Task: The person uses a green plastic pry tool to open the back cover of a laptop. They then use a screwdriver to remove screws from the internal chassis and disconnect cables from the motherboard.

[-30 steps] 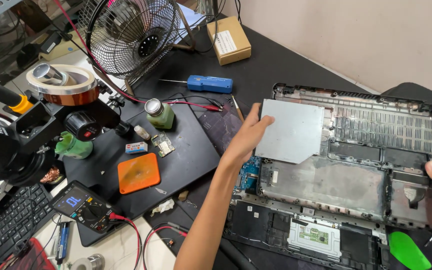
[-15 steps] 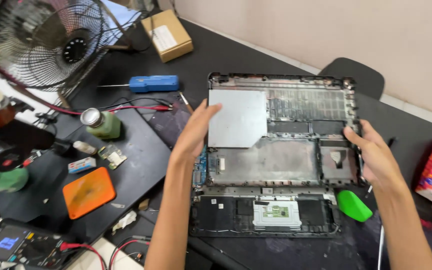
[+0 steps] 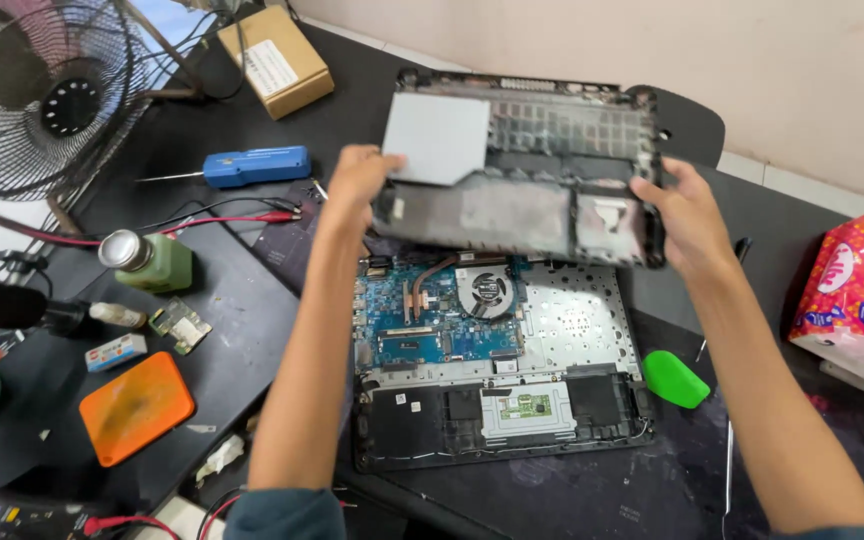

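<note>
My left hand (image 3: 357, 185) grips the left edge of a black laptop bottom cover (image 3: 522, 165), and my right hand (image 3: 687, 215) grips its right edge. The cover is raised and tilted above the rest of the laptop, its inner side with a grey foil patch facing me. Below it lies the opened laptop base (image 3: 497, 365), showing a blue motherboard (image 3: 422, 325), a round fan (image 3: 485, 292) with a copper heat pipe, and the back of the touchpad near the front edge.
A green plastic pry tool (image 3: 676, 379) lies right of the laptop. At the left are an orange pad (image 3: 136, 407), a green bottle (image 3: 149, 262), a blue electric screwdriver (image 3: 252, 166), a desk fan (image 3: 42, 100) and a cardboard box (image 3: 275, 61). A red patterned packet (image 3: 857, 295) sits far right.
Both hands have lifted the bottom cover off the laptop and tilted it up and away, uncovering the motherboard and fan. The view has shifted left to right across the desk.
</note>
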